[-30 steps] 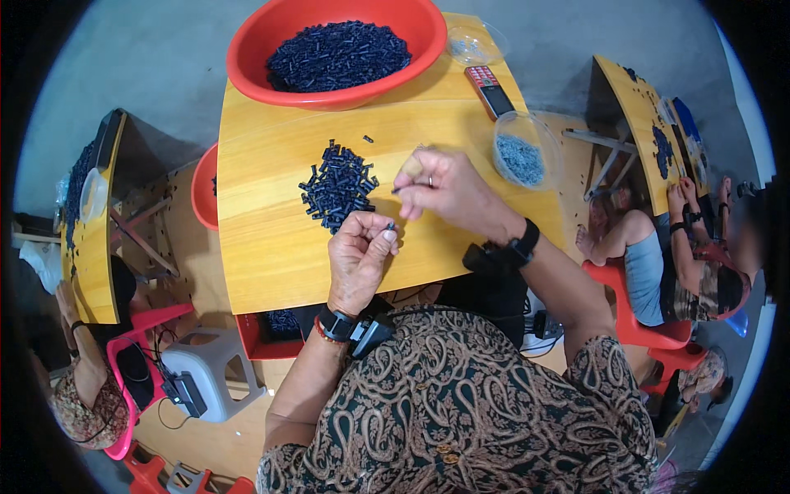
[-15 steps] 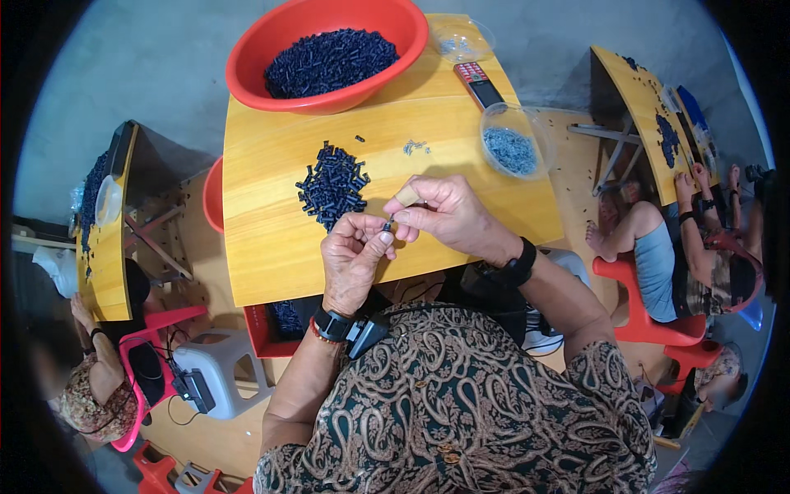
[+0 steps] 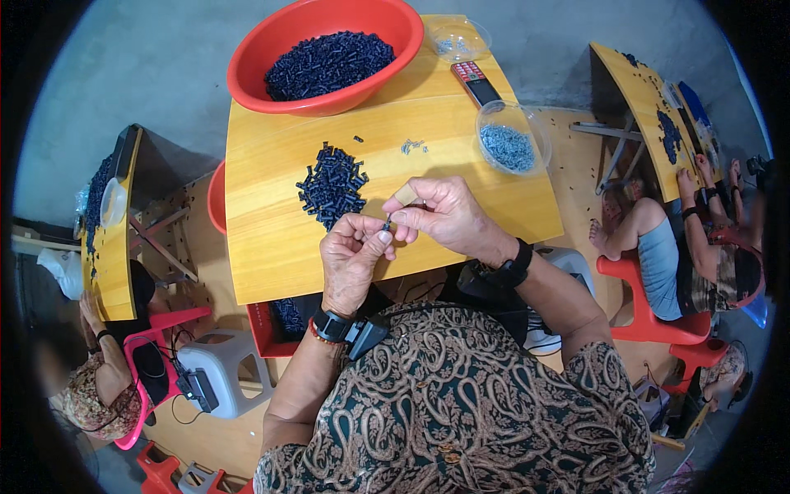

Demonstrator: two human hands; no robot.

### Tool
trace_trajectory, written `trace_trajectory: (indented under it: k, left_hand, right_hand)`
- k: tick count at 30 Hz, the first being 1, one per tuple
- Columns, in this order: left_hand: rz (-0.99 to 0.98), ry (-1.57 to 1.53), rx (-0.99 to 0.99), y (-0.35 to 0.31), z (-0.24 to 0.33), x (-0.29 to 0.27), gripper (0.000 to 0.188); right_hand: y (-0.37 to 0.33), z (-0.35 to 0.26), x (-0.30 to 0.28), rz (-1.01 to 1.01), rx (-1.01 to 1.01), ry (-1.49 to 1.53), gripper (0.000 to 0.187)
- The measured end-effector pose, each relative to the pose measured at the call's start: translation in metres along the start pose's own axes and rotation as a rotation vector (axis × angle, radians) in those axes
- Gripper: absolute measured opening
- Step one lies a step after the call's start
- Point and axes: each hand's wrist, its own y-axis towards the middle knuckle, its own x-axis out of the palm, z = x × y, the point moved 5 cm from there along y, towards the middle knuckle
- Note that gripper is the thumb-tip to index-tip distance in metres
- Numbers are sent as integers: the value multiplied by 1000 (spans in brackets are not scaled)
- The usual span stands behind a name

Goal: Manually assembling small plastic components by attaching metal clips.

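Above the table's near edge, my left hand (image 3: pixel 352 257) pinches a small dark cylindrical piece (image 3: pixel 386 226) upright between thumb and fingertips. My right hand (image 3: pixel 451 216), with a tan wrap on one finger, meets it there. Its thumb and fingers are closed together against the piece; whatever else they grip is too small to make out. Just beyond my left hand lies a heap of short black cylindrical pieces (image 3: pixel 332 185). A few small silvery metal pieces (image 3: pixel 413 146) are scattered on the yellow table (image 3: pixel 271 247) beyond my right hand.
A large red basin (image 3: pixel 247 86) of black pieces stands at the back left. At the right are a clear tub of metal pieces (image 3: pixel 506 148), a keypad phone (image 3: pixel 476 83) and another clear tub (image 3: pixel 457 41). A red crate (image 3: pixel 262 333) sits below the near edge. Other people sit at side tables.
My hands stay together in almost the same pinch on the small dark piece. The whole view has shifted slightly.
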Motion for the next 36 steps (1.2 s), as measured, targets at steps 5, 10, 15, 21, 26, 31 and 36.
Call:
trace_trajectory:
  k: [5, 10, 15, 21, 26, 31, 36]
  left_hand:
    - [1, 5, -4, 0, 0, 0, 8]
    - [12, -15, 21, 0, 2, 1, 11]
    - [13, -9, 30, -2, 7, 4, 9]
    - [32, 24, 38, -5, 7, 2, 7]
    - [37, -21, 50, -8, 3, 2, 8]
    - [47, -44, 54, -5, 5, 1, 10]
    - [41, -58, 55, -3, 6, 1, 11]
  right_hand:
    - [1, 1, 1, 5, -11, -32, 12]
    - [1, 0, 3, 6, 18, -44, 10]
    - [0, 0, 4, -12, -54, -146, 9]
    - [-1, -11, 16, 12, -215, -219, 13]
    - [-4, -7, 13, 30, -356, -448, 19]
    - [0, -2, 9, 12, -73, -24, 11]
    - [0, 0, 9, 41, -60, 9, 9]
